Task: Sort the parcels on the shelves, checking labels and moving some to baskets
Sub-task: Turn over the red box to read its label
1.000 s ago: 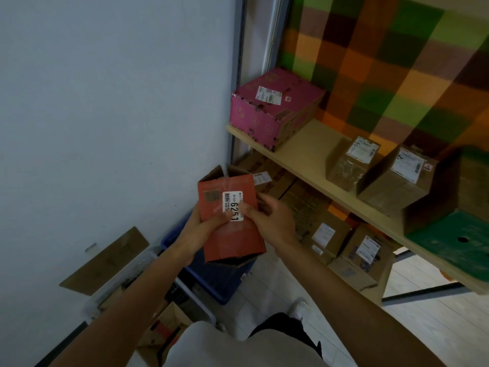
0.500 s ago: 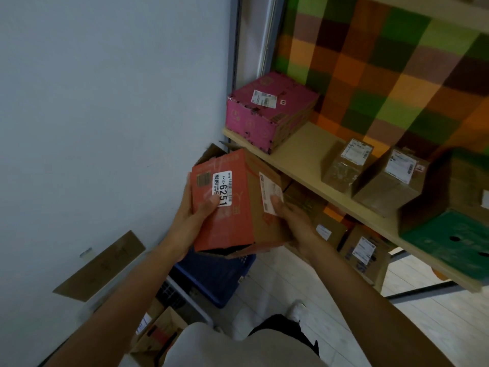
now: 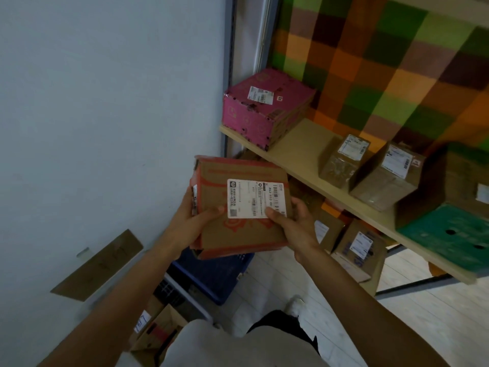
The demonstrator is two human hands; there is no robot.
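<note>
Since the parcel (image 3: 238, 239) was turned in the last 1 s, its red numbered face sits at the left hand (image 3: 190, 223) and the white shipping label (image 3: 255, 198) faces up. That hand and the right hand (image 3: 296, 226) both grasp it, thumbs on top. Label check likely under way; blue basket (image 3: 219, 282) lies just below the hands.

Room corner, viewed from above. A plain pale blue-grey wall (image 3: 105, 102) fills the L side, evenly lit. A flat brown cardboard piece (image 3: 98, 266) sits tilted against it, low down. At R, a light wood shelf (image 3: 299, 152) runs diagonally, w/ a grey metal upright (image 3: 229, 62) at its wall end. Behind the shelf is a checked backdrop (image 3: 370, 62) in green, orange, brown & purple squares. The floor (image 3: 436, 313) is pale wood-look planks. A dark bar (image 3: 412, 285) crosses just below the shelf's near edge.
</note>
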